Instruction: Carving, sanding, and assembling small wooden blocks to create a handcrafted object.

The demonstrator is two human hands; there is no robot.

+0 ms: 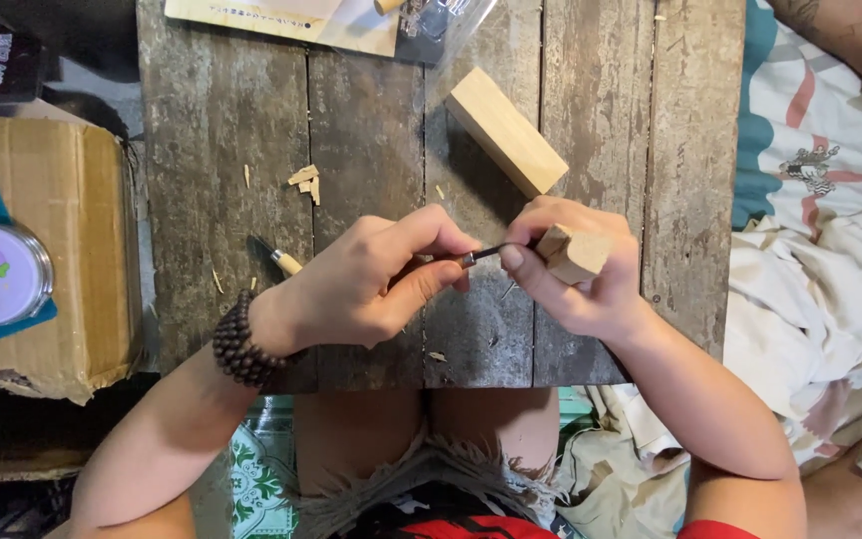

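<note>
Bare forearms, no sleeves down here. Dark wooden bead bracelet (pixel 239 344) circling the left wrist. Frayed, cut-off denim shorts (pixel 421 479) over the lap, and red top (pixel 471 527) just peeking in at the bottom edge.

A single view from a camera worn on the person's head, looking almost straight down and close in. The weathered wooden counter (pixel 221 190) fills the middle of the frame, its far edge cut off at the top. The person's own lap sits at the near edge. A cardboard box (pixel 52 250) lies left, rumpled bedding (pixel 820 250) right.
</note>
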